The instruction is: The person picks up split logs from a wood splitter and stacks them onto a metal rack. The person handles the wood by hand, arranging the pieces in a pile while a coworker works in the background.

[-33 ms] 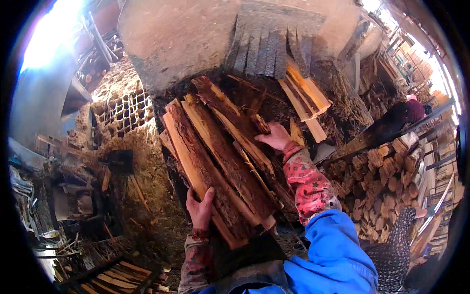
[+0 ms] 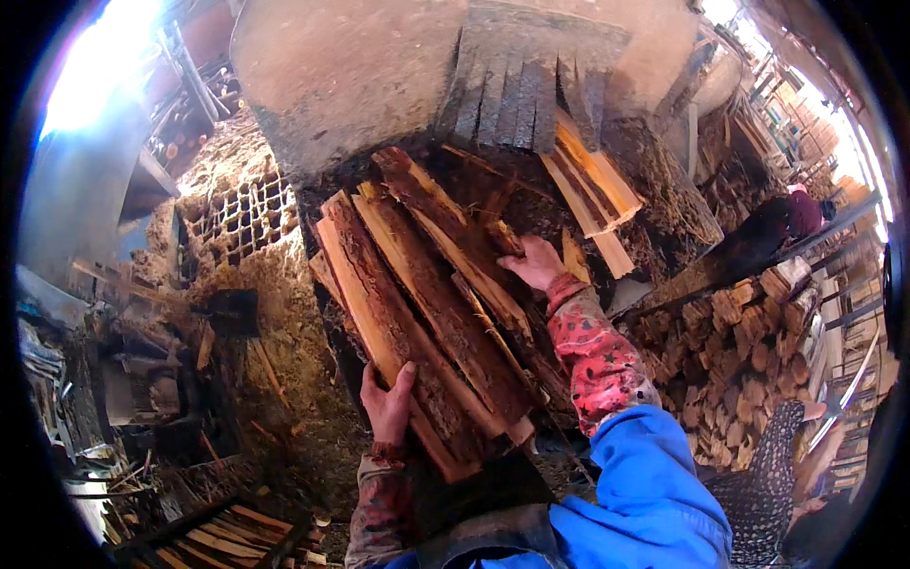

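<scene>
Cluttered, earth-brown workplace; daylight flares at upper left. Broad pale-brown panel [image 2: 351, 76] fills the far side, a flap of worn grey strips [image 2: 512, 100] hanging against it. Ground [image 2: 275, 351] left of the bench [image 2: 517, 163] is brown and littered with sticks, a lattice grid [image 2: 246, 220] further off. Bench itself dark, strewn with bark scraps and splinters. To the right, a large stack of split firewood [image 2: 730, 360], cut ends showing; near the lower right rim, a co-worker [image 2: 773, 465] in a dark spotted garment. Lower left, pale wood strips [image 2: 227, 536].

On the bench, long split logs [image 2: 445, 318] lie nearly side by side, slanting from far left to near right, bark rough, cut faces orange. Paler split pieces [image 2: 602, 180] sit below the strips. Left hand [image 2: 387, 408]: grip pinches the leftmost log [image 2: 379, 303] by its outer edge, thumb on top. Right hand [image 2: 536, 266]: fingertips at a short dark piece [image 2: 507, 239]; cannot tell whether its grip is closed.
</scene>
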`<state>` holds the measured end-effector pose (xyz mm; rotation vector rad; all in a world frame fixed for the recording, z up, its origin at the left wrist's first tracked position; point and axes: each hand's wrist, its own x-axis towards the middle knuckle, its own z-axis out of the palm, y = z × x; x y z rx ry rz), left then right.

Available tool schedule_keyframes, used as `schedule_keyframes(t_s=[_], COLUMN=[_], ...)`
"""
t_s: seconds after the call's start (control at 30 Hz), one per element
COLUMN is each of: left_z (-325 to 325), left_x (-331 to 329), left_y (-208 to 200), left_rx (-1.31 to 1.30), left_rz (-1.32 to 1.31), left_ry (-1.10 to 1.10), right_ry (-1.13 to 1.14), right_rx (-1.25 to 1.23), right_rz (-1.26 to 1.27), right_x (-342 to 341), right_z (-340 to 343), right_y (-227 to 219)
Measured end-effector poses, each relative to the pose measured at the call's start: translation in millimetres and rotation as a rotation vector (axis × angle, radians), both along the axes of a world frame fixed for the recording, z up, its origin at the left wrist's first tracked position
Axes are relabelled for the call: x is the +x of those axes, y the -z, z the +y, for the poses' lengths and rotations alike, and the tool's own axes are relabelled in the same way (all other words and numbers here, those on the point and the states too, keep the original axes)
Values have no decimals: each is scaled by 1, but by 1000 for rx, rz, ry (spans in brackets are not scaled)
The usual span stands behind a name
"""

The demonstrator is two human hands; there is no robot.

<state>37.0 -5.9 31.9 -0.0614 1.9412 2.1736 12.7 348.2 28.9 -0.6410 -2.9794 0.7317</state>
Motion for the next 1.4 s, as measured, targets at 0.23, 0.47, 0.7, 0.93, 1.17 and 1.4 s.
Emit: schedule_keyframes(t_s=[0.23,0.47,0.7,0.93,1.17,1.4], left_z=[-3,-5,-5,-3,-3,-6], left_x=[0,-2,-1,-2,-3,-2], left_y=[-1,3,0,-1,-8,8], left_rx=[76,61,114,109,65,112], left_rz=[-39,-37,-36,-34,-20,6], left_ry=[26,41,20,32,47,45], right_ry=[26,-40,-230,-102,-44,-72], right_rx=[102,136,-168,218,299,200], right_rz=[197,102,0,-93,-41,-36], right_x=[-36,-84,-85,-68,-55,-13], right_z=[-30,-43,-46,-92,-119,-154], right_y=[-27,-15,-51,-78,-85,-98])
